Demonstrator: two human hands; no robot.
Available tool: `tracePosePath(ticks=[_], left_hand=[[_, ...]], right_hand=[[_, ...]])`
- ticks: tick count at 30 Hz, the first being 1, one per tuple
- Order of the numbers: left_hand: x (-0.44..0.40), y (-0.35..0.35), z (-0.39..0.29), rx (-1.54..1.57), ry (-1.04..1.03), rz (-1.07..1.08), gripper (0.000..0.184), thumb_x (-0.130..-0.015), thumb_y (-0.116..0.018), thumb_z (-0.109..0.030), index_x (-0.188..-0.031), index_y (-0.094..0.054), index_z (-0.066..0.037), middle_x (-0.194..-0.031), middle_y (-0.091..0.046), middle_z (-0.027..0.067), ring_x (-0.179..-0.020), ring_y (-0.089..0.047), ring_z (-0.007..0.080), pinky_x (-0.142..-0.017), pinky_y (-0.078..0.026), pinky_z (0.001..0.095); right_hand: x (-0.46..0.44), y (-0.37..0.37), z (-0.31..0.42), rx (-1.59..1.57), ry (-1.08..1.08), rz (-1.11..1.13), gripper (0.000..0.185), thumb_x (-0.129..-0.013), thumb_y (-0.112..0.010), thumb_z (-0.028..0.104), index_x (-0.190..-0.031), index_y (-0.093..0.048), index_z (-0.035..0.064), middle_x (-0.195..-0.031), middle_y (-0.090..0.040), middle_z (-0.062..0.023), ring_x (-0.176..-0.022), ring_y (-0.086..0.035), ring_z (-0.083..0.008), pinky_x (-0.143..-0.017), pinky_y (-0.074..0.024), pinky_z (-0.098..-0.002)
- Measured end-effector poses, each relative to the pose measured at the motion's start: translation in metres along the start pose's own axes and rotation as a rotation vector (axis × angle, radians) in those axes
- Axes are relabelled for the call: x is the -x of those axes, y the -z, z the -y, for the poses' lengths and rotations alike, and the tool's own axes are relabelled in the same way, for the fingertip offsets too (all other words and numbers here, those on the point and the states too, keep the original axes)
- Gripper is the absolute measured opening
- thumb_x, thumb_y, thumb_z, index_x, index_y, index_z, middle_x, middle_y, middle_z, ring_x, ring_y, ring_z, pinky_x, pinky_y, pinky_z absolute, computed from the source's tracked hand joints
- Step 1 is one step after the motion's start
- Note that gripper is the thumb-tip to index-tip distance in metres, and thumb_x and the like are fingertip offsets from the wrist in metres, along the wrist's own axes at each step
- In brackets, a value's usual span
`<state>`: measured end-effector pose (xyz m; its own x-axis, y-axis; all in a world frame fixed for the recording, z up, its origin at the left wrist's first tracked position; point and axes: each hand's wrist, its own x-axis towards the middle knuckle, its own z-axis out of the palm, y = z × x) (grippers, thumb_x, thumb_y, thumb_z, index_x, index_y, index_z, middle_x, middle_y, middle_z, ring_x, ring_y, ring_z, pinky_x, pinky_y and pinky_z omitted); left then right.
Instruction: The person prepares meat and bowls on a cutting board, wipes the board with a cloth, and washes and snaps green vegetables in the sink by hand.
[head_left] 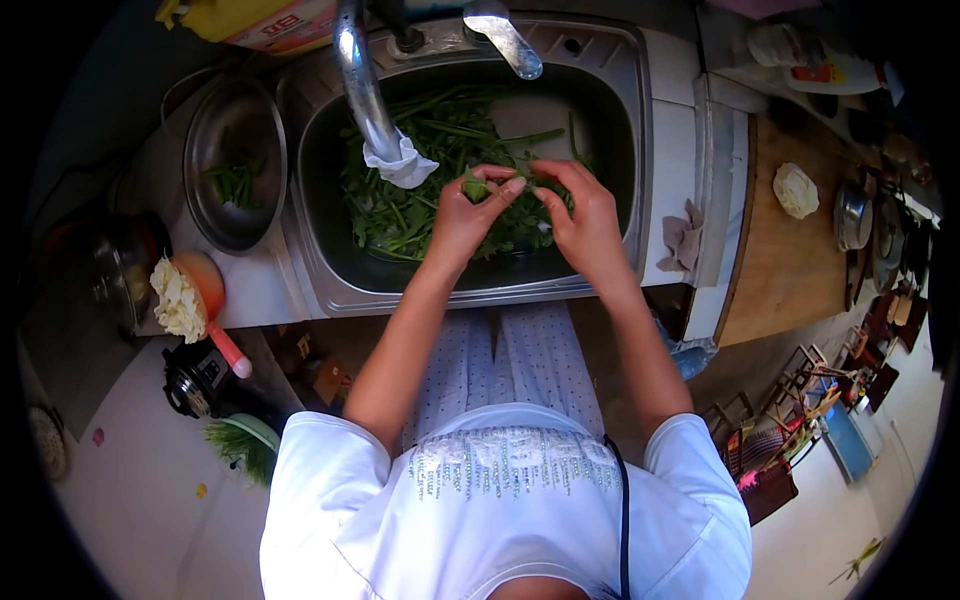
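Both hands are over the sink (pixel 310 150), above a heap of leafy green stalks (pixel 400 215) that fills its left and middle part. My left hand (pixel 468 215) pinches a bit of leafy green (pixel 475 187) between thumb and fingers. Close beside it, my right hand (pixel 588 225) has its thumb and fingers bent together around part of the same greens, fingertips almost meeting the left ones. Exactly where the right fingertips grip is partly hidden. Longer stems (pixel 535 137) lie behind the hands.
A curved tap (pixel 360 85) with white cloth (pixel 402 162) on its spout hangs left of my hands; its lever (pixel 505 42) is behind. A metal pan (pixel 235 120) with cut green pieces (pixel 237 182) stands left, near an orange-red scoop (pixel 205 280). A wooden board (pixel 790 260) lies right.
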<state>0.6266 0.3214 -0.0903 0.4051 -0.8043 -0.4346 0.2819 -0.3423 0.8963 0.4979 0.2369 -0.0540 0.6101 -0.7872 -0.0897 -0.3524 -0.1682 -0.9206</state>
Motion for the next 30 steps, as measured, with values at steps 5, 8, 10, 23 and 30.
tracePosePath(ticks=[5, 8, 10, 23, 30], left_hand=[[0.003, 0.006, -0.008, 0.324, 0.254, 0.129, 0.012, -0.087, -0.061, -0.02, -0.088, -0.057, -0.009, -0.065, -0.045, -0.0058, -0.053, -0.036, 0.0019, -0.048, -0.028, 0.0182], [0.002, 0.009, -0.005, 0.655, 0.401, 0.135, 0.011, -0.088, -0.058, -0.019, -0.086, -0.054, -0.01, -0.063, -0.042, -0.0052, -0.049, -0.032, 0.0031, -0.045, -0.025, 0.0182], [0.0, 0.012, -0.004, 0.79, 0.453, 0.095, 0.01, -0.089, -0.057, -0.019, -0.086, -0.052, -0.011, -0.061, -0.038, -0.0058, -0.047, -0.028, 0.0035, -0.044, -0.022, 0.0184], [0.006, 0.021, -0.011, 0.774, 0.399, 0.148, 0.023, -0.09, -0.057, -0.022, -0.102, -0.057, -0.002, -0.062, -0.036, -0.006, -0.048, -0.029, 0.002, -0.044, -0.024, 0.0164], [0.013, 0.018, -0.022, 0.658, 0.37, 0.152, 0.025, -0.089, -0.058, -0.022, -0.104, -0.058, -0.002, -0.064, -0.039, -0.0063, -0.049, -0.029, 0.0006, -0.044, -0.023, 0.0161]], right_hand=[[-0.008, 0.002, 0.009, 0.166, 0.108, 0.005, 0.012, -0.076, -0.059, -0.004, -0.087, -0.057, -0.0006, -0.079, -0.056, -0.0151, -0.071, -0.056, -0.0338, -0.063, -0.045, -0.0347], [-0.009, 0.005, 0.009, 0.144, 0.1, -0.004, 0.007, -0.076, -0.059, -0.004, -0.082, -0.057, -0.0012, -0.074, -0.054, -0.0143, -0.066, -0.055, -0.0314, -0.06, -0.044, -0.0341], [-0.008, 0.009, 0.006, 0.068, 0.011, 0.044, 0.008, -0.075, -0.06, -0.003, -0.083, -0.057, -0.0015, -0.072, -0.054, -0.0118, -0.064, -0.056, -0.0237, -0.06, -0.0443, -0.0302], [0.003, 0.045, -0.011, -0.663, -0.38, -0.12, 0.007, -0.087, -0.059, 0.009, -0.086, -0.058, 0.0023, -0.077, -0.055, 0.0007, -0.07, -0.052, -0.0059, -0.067, -0.0417, -0.0187], [0.003, 0.013, -0.005, -0.426, -0.277, 0.07, 0.012, -0.086, -0.061, 0.009, -0.078, -0.053, 0.0041, -0.07, -0.048, 0.0054, -0.065, -0.044, -0.0013, -0.057, -0.0365, -0.0164]])
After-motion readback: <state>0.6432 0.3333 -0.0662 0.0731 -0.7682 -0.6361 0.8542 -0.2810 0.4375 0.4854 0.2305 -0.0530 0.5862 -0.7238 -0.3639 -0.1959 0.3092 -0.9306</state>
